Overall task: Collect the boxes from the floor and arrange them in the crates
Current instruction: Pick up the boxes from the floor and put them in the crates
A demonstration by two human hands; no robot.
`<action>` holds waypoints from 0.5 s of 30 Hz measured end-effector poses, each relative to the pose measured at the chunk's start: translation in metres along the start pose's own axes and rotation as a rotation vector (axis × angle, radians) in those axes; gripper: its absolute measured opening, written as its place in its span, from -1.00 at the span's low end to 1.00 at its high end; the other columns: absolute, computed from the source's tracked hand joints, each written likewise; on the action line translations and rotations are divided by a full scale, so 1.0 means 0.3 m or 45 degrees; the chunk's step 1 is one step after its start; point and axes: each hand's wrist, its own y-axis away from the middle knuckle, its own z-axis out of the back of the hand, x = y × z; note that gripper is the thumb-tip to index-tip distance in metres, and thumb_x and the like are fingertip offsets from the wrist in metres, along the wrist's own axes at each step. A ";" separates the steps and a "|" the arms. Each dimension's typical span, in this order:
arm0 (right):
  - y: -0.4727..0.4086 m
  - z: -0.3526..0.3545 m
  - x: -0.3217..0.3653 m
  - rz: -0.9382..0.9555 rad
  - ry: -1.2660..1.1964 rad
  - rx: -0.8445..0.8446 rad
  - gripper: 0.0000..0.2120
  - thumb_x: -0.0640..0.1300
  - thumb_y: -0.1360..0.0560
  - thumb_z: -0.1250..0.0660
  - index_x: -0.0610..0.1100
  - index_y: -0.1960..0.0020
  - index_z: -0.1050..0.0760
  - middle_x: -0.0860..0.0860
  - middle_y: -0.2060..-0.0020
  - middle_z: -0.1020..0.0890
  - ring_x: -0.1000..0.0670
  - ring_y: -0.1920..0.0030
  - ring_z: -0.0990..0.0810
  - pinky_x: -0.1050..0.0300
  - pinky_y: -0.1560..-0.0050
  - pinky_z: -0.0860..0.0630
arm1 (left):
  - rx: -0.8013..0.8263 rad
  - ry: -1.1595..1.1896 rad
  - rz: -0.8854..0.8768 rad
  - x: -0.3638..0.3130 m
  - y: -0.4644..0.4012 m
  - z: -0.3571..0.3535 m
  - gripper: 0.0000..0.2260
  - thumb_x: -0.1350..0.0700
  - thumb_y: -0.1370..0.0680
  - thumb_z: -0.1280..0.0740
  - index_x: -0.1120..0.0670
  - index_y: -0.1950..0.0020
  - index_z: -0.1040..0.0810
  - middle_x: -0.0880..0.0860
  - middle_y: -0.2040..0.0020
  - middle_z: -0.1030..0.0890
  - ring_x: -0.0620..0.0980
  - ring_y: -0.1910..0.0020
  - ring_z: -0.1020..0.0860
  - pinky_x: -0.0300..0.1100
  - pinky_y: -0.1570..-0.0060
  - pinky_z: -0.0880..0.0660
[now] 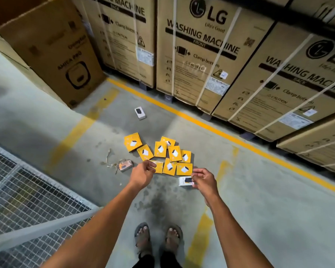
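Below, left hand (143, 172): fingers loosely curled, holding nothing, above flat yellow cardboard boxes (167, 154) clustered on the floor.
Right hand (205, 179): relaxed, empty, beside small white box (184, 180).

Tall washing-machine cartons (197, 55) (strapped) along a yellow floor line (211, 128), wire-mesh cage (27, 200), sandalled feet (157, 236)
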 end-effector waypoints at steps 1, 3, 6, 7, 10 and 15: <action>-0.034 -0.010 -0.034 -0.017 0.004 -0.002 -0.85 -0.22 -0.51 -0.45 -0.02 -0.03 -0.64 -0.02 0.05 -0.73 -0.07 0.01 -0.72 0.09 0.19 -0.66 | 0.011 -0.039 -0.018 0.019 -0.030 -0.030 -0.85 0.05 -0.51 -0.28 -0.12 0.05 -0.63 -0.05 0.20 -0.66 0.10 0.19 -0.62 -0.03 0.08 -0.61; -0.108 -0.032 -0.108 -0.061 0.016 -0.004 -0.85 -0.21 -0.51 -0.47 -0.02 -0.03 -0.64 -0.01 0.06 -0.73 -0.07 0.00 -0.72 0.08 0.19 -0.67 | 0.023 -0.129 -0.062 0.054 -0.081 -0.086 -0.86 0.09 -0.56 -0.28 -0.12 0.04 -0.61 -0.04 0.16 -0.68 0.05 0.18 -0.63 -0.07 0.06 -0.60; -0.244 -0.070 -0.268 -0.122 0.053 -0.004 -0.84 -0.18 -0.48 -0.50 0.00 -0.02 -0.63 -0.01 0.03 -0.72 -0.06 0.01 -0.71 0.04 0.16 -0.69 | 0.014 -0.258 -0.103 0.158 -0.196 -0.189 -0.85 0.13 -0.61 -0.29 -0.08 -0.04 -0.62 0.00 0.04 -0.70 0.05 0.07 -0.65 -0.10 0.00 -0.59; -0.284 -0.083 -0.320 -0.135 0.058 -0.014 -0.83 -0.17 -0.47 -0.51 0.00 -0.03 -0.62 -0.01 0.01 -0.72 -0.04 0.02 -0.71 0.06 0.17 -0.68 | 0.007 -0.273 -0.100 0.200 -0.239 -0.226 -0.85 0.14 -0.61 -0.28 -0.06 -0.05 -0.62 0.00 0.03 -0.70 0.06 0.06 -0.65 -0.11 0.00 -0.58; -0.412 -0.119 -0.483 -0.147 0.121 -0.032 -0.79 -0.16 -0.45 -0.54 0.02 -0.03 -0.60 0.01 0.00 -0.69 0.02 0.06 -0.68 0.06 0.16 -0.68 | 0.004 -0.274 -0.070 0.320 -0.370 -0.337 -0.84 0.17 -0.59 -0.29 -0.03 -0.08 -0.61 -0.01 0.02 -0.68 0.06 0.07 -0.63 -0.14 0.06 -0.55; -0.666 -0.200 -0.798 -0.141 0.254 -0.040 -0.66 -0.05 -0.35 -0.63 0.10 -0.03 -0.57 0.12 -0.01 -0.66 0.03 -0.02 -0.67 -0.10 -0.14 -0.64 | 0.040 -0.318 -0.109 0.540 -0.619 -0.527 -0.81 0.25 -0.54 -0.36 0.06 -0.12 -0.60 0.03 -0.01 -0.62 0.10 0.07 -0.59 -0.14 0.07 -0.50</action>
